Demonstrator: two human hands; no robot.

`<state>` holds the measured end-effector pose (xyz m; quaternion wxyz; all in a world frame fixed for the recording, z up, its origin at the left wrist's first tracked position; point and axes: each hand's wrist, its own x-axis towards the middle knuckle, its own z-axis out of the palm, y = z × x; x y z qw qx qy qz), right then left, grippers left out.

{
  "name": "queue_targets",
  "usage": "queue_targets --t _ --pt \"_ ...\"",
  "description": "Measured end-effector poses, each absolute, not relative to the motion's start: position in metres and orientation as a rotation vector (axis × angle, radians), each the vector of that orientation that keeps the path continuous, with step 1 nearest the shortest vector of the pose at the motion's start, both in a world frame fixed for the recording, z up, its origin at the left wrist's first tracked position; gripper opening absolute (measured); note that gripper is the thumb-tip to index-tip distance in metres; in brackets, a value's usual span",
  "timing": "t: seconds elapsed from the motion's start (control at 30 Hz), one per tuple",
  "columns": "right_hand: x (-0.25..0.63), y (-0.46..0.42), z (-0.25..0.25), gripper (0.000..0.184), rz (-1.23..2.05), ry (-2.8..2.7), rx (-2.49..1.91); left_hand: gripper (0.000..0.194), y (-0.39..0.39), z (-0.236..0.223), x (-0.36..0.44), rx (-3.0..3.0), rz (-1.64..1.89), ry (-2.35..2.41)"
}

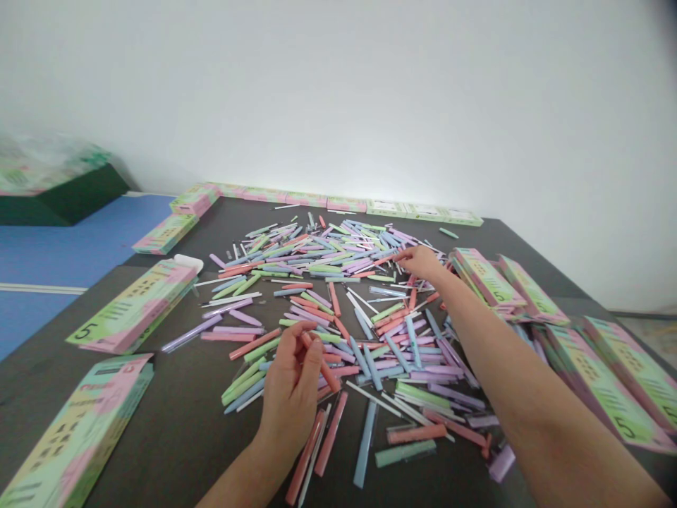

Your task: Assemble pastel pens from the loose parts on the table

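My left hand (293,381) is closed around a coral-red pen barrel (331,375), which slants down to the right out of the fingers. Farther off, my right hand (420,263) reaches over the far pile with its fingers stretched out. Its fingertips are at a red pen piece (383,260); whether they touch it is too small to tell. Around both hands lies a wide scatter of pen parts in green, blue, purple and red. Thin white refills (381,403) are mixed in, and a blue pen barrel (364,444) lies near the front.
Printed cartons (135,303) stand along the left side of the dark table (185,409). More cartons (489,279) sit at the right, partly behind my right arm. A row of boxes (307,200) lines the back by the white wall. A dark green bin (63,197) rests on the blue surface at far left.
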<state>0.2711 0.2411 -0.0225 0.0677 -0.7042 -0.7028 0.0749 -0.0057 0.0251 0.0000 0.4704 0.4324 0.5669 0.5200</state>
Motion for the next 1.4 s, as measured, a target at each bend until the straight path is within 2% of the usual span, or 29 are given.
queue_targets --t 0.3,0.53,0.93,1.13,1.3,1.4 --pt "0.264 0.243 -0.033 0.026 0.187 -2.175 -2.105 0.025 0.027 -0.006 -0.009 1.082 1.251 1.355" --pt "0.263 0.240 -0.032 0.033 0.209 -2.191 -2.064 0.025 0.027 -0.008 -0.010 1.108 1.239 1.353" --pt "0.257 0.235 -0.033 0.029 0.143 -2.287 -2.010 0.023 0.027 -0.008 -0.010 1.097 1.251 1.333" --pt "0.262 0.232 -0.033 0.025 0.216 -2.266 -2.006 0.022 0.026 -0.009 -0.010 1.108 1.228 1.341" --pt "0.269 0.238 -0.031 0.039 0.335 -2.104 -2.087 0.022 0.027 -0.008 -0.009 1.117 1.240 1.331" --pt "0.267 0.238 -0.028 0.040 0.377 -2.088 -2.096 0.022 0.027 -0.008 -0.009 1.121 1.259 1.327"
